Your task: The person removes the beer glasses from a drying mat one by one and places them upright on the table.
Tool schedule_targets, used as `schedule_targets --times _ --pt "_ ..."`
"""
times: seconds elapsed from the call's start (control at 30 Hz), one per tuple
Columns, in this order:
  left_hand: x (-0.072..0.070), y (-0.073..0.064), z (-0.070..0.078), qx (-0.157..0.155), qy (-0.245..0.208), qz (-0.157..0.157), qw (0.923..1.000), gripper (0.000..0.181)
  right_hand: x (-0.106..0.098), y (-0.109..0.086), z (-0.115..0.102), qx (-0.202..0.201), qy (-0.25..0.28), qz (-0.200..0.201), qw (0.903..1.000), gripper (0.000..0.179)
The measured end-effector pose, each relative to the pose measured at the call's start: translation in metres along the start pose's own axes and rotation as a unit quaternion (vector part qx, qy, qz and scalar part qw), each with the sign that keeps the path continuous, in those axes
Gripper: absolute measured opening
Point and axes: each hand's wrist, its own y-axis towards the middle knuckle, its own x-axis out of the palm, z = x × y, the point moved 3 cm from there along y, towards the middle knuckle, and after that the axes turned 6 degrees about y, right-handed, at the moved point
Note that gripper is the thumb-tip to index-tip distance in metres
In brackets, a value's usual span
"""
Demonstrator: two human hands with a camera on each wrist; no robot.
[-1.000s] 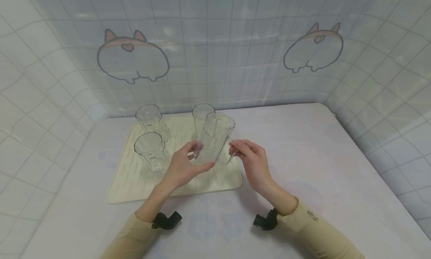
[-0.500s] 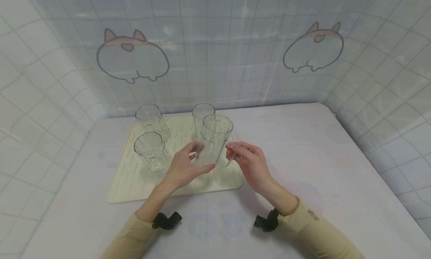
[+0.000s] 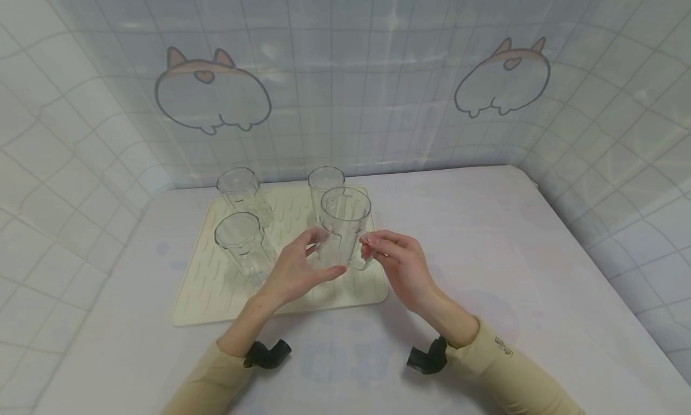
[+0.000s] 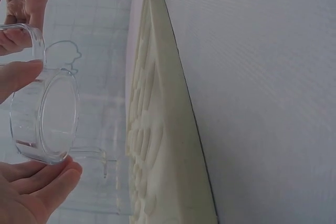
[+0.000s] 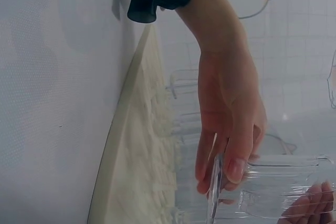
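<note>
near the middle of the head view, a cylindrical mug of clear, colourless glass [image 3: 345, 226] is hanging in two bare hands above a cream, ridged rectangular mat [image 3: 216, 298], its base facing the mat without touching. the left hand [image 3: 294, 268] is gripping the mug low down, thumb and fingers spreading wide around opposite sides near the base. the right hand [image 3: 402, 259], just right of centre, is pinching the clear handle [image 4: 37, 43] between thumb and fingers, almost closed. a clear drinking glass [image 3: 326, 176] is standing behind the mug, partly hidden. two wide-mouthed clear glasses [image 3: 240, 235] are standing on the mat's left side, one behind the other. beige sleeves [image 3: 507, 364] are reaching in from the lower corners.
</note>
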Motion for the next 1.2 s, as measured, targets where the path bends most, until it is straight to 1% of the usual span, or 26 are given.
schedule_targets --times 0.17,0.27,0.37,0.43,0.53,0.63,0.8,0.87,0.93,1.03,1.13,1.2 --pt "-0.003 0.000 0.000 -0.009 0.006 -0.001 0.9999 0.074 0.000 0.000 -0.003 -0.017 -0.012 0.006 0.9998 0.018" --pt "-0.007 0.000 0.001 -0.010 0.006 0.004 0.9999 0.079 -0.002 0.000 -0.006 -0.030 -0.021 0.013 0.9993 0.018" --pt "-0.013 0.000 0.003 -0.009 0.004 0.017 0.9998 0.076 -0.004 0.000 -0.008 -0.037 -0.025 0.021 0.9988 0.017" --pt "-0.017 -0.001 0.006 0.000 -0.005 0.027 0.9996 0.071 -0.005 0.001 -0.009 -0.040 -0.027 0.029 0.9984 0.016" --pt "-0.025 -0.001 0.010 0.026 -0.019 0.047 0.9984 0.061 -0.006 0.002 -0.010 -0.047 -0.029 0.041 0.9976 0.016" --pt "-0.036 -0.003 0.016 0.053 -0.030 0.068 0.9958 0.052 -0.007 0.004 -0.012 -0.053 -0.033 0.054 0.9966 0.017" --pt "-0.062 -0.011 0.040 0.084 -0.067 0.102 0.9889 0.043 -0.010 0.007 -0.015 -0.062 -0.039 0.071 0.9948 0.018" --pt "-0.073 -0.014 0.048 0.090 -0.072 0.118 0.9862 0.042 -0.011 0.008 -0.016 -0.065 -0.039 0.075 0.9943 0.018" --pt "-0.082 -0.017 0.052 0.095 -0.072 0.137 0.9834 0.042 -0.013 0.008 -0.017 -0.069 -0.040 0.079 0.9937 0.018" --pt "-0.095 -0.019 0.051 0.095 -0.083 0.170 0.9774 0.041 -0.016 0.009 -0.018 -0.073 -0.047 0.081 0.9930 0.018" --pt "-0.108 -0.020 0.045 0.105 -0.095 0.212 0.9669 0.038 -0.018 0.009 -0.019 -0.076 -0.052 0.084 0.9921 0.018" --pt "-0.116 -0.020 0.038 0.102 -0.094 0.238 0.9613 0.038 -0.020 0.010 -0.020 -0.078 -0.056 0.087 0.9916 0.017"
